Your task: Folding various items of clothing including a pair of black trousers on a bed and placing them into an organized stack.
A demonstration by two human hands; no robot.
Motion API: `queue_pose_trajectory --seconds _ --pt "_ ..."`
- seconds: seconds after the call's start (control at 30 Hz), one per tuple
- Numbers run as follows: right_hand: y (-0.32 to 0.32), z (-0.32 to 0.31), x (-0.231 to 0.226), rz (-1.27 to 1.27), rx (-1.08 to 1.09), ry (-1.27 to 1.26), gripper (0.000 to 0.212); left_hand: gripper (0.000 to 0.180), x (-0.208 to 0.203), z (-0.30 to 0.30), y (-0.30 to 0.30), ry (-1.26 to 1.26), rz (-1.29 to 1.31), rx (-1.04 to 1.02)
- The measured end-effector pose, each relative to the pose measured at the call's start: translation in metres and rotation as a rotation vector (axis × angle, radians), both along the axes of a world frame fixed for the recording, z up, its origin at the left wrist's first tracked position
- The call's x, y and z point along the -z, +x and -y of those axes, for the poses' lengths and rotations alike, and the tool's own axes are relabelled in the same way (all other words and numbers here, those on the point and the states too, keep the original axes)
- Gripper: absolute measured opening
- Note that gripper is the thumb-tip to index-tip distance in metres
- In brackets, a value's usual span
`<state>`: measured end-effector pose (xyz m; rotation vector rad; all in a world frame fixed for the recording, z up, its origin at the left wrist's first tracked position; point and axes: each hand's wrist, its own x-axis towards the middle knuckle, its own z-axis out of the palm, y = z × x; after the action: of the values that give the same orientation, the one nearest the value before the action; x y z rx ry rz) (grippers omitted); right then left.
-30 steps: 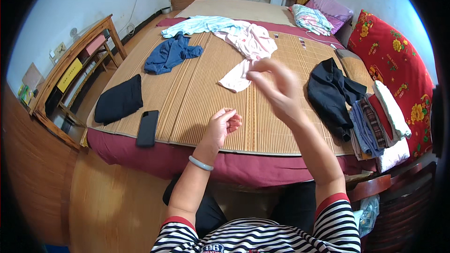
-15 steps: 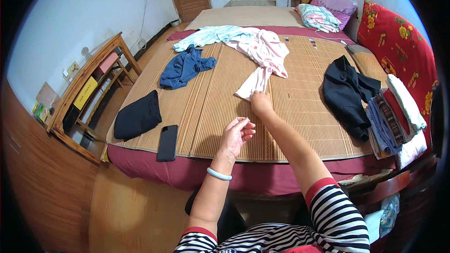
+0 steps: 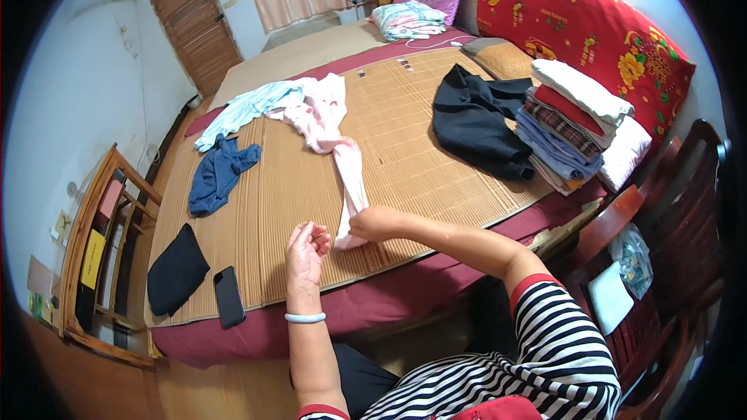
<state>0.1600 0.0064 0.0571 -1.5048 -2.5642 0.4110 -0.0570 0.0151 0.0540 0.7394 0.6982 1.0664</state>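
Two bare hands over a bamboo mat (image 3: 436, 148) spread across a bed with a dark red cover (image 3: 389, 295). Right hand (image 3: 372, 223) closed in a pinch on the near end of a pale pink garment (image 3: 336, 128), gripping the cloth just at the mat's front part. Pink garment stretched in a long strip away from that hand toward the middle of the bed, its far end bunched and touching a light blue striped garment (image 3: 245, 107). Left hand (image 3: 306, 251) raised just beside the right, palm up, fingers loosely curled inward, holding nothing, a pale bangle (image 3: 304, 317) around the wrist. Dark blue garment (image 3: 218, 175) crumpled on the mat to the left, well apart from both hands. Black folded cloth (image 3: 177, 271) and a dark phone (image 3: 229, 296) near the mat's front left corner. Black garment (image 3: 478, 120) heaped on the right side, next to a stack of folded clothes (image 3: 568, 128) resting against a red flowered cushion (image 3: 591, 27). Wooden chair (image 3: 661, 257) at the right, wooden rack (image 3: 97, 249) at the left, wooden door (image 3: 194, 23) beyond the bed.
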Motion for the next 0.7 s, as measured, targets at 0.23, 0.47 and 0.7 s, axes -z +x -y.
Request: queue_pose_trajectory --seconds 0.23,0.47,0.7 --pt "0.008 0.073 -0.026 -0.936 -0.033 -0.495 0.032 0.011 0.003 0.002 0.013 0.157 -0.322 0.044" --pt "0.021 0.058 0.036 -0.899 0.181 -0.676 0.032 0.014 0.01 0.011 0.027 0.175 -0.439 0.268" --pt "0.083 -0.02 -0.01 -2.011 0.015 -0.389 0.025 0.011 0.007 0.008 0.021 0.207 -0.385 0.105"
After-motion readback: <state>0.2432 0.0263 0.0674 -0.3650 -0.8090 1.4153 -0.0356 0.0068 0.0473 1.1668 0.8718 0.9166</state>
